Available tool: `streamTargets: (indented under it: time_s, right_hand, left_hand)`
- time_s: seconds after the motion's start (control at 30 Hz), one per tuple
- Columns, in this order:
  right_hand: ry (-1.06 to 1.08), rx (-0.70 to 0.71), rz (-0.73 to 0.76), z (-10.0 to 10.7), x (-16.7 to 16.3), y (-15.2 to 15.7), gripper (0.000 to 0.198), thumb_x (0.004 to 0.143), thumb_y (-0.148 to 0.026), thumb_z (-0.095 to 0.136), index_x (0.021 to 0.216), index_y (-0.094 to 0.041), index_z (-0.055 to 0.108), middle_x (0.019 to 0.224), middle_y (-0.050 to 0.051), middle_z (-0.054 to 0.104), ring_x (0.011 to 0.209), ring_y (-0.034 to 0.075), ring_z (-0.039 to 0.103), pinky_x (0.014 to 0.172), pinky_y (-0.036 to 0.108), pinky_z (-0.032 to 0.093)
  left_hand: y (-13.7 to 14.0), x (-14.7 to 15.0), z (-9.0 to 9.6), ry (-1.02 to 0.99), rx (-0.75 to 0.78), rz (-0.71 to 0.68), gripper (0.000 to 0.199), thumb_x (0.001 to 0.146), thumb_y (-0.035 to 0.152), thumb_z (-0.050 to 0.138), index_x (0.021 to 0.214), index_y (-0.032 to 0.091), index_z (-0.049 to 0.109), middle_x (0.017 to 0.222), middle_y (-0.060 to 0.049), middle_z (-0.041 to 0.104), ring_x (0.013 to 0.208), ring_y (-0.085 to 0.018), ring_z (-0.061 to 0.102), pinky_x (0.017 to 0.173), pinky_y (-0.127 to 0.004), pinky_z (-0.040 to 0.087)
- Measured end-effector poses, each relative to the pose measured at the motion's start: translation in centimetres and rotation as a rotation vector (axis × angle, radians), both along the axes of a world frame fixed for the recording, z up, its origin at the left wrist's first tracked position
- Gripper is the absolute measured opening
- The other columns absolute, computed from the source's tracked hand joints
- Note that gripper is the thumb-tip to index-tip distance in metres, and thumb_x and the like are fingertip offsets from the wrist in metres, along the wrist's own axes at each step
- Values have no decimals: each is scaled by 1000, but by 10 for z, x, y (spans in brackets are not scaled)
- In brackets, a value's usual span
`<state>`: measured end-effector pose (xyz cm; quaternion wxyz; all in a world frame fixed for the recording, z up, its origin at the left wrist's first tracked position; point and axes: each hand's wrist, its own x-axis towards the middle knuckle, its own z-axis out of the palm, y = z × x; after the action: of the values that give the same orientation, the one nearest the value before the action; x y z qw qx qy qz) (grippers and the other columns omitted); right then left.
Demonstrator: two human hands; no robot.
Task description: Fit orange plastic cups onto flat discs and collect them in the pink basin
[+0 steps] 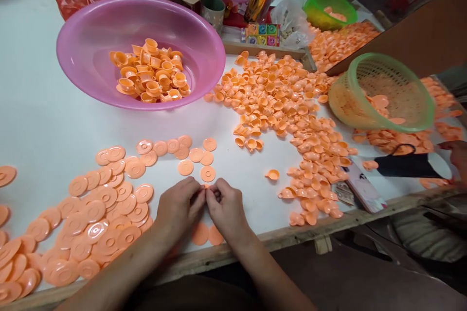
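My left hand (181, 204) and my right hand (226, 206) meet low over the white tabletop, fingertips pinched together. Between them shows a sliver of a small orange plastic piece (206, 186); the fingers hide the rest, so I cannot tell its kind. Just beyond my fingertips lies an orange toy saucer (207, 173). Many more saucers (96, 211) spread and overlap to the left. To the right is a large heap of orange toy cups (277, 92), with one loose cup (272, 174) apart from it. Two flat orange discs (200, 233) lie partly behind my wrists.
A pink basin (83, 53) at the back left holds cups joined to saucers. A green basket (350, 99) stands at the right, near a phone (365, 187) and a black mask (403, 165). Another person's hand (458, 158) shows at the right edge; a green bowl (314, 9) sits farther back.
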<state>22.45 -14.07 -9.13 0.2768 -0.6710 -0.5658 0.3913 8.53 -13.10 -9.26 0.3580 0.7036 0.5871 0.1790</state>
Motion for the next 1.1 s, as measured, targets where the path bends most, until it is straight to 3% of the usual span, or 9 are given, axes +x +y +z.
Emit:
streamTargets:
  time_s: [0.13, 0.23, 0.33, 0.47, 0.67, 0.87, 1.1]
  right_hand:
    - [16, 52, 17, 0, 2, 4, 17, 84, -17, 50, 68, -22, 48, 61, -1, 59, 56, 14, 57, 54, 23, 43]
    - [48, 175, 37, 1, 3, -12, 16, 91, -18, 47, 78, -21, 56, 70, 1, 64, 63, 16, 62, 57, 24, 47]
    - [57, 354, 41, 4, 3, -32, 17, 95, -15, 45, 92, -21, 61, 82, 3, 68, 74, 16, 67, 66, 25, 52]
    - [25, 506, 43, 13, 0, -44, 17, 93, -10, 50, 97, -23, 60, 82, 1, 67, 76, 15, 67, 70, 26, 54]
    - [78, 565, -23, 24, -6, -43, 30, 90, -8, 52, 115, -23, 55, 96, 5, 60, 74, 15, 60, 63, 27, 54]
    - [84, 529, 37, 24, -4, -41, 29, 91, -6, 50, 113, -23, 57, 95, 6, 61, 83, 17, 61, 69, 29, 55]
    - [107, 555, 54, 22, 0, -39, 31, 89, -3, 45, 112, -22, 54, 97, 6, 60, 89, 18, 61, 74, 32, 55]
  left_hand:
    - [10, -3, 3, -72, -51, 81, 13, 87, 32, 57, 91, 22, 64, 81, 0, 65, 70, -15, 58, 60, -26, 42]
    - [3, -9, 8, -319, -115, 89, 31, 83, 36, 65, 110, 21, 66, 90, -3, 69, 75, -17, 64, 67, -29, 52]
    - [-12, -13, 18, -530, -239, 99, 29, 84, 39, 65, 108, 22, 71, 97, -5, 74, 85, -19, 69, 76, -32, 57]
    - [-28, -16, 30, -590, -190, 152, 29, 84, 39, 68, 108, 25, 73, 103, -6, 75, 96, -22, 69, 84, -35, 59]
    - [-31, -21, 27, -719, -192, 105, 24, 84, 31, 68, 108, 28, 73, 113, -4, 73, 105, -22, 67, 93, -34, 56]
    - [-32, -20, 21, -808, -337, 119, 25, 85, 31, 69, 110, 27, 72, 116, -5, 72, 105, -23, 69, 90, -34, 58]
    - [-31, -15, 31, -545, 42, -21, 29, 87, 25, 66, 116, 31, 68, 109, -2, 73, 98, -19, 69, 83, -27, 57]
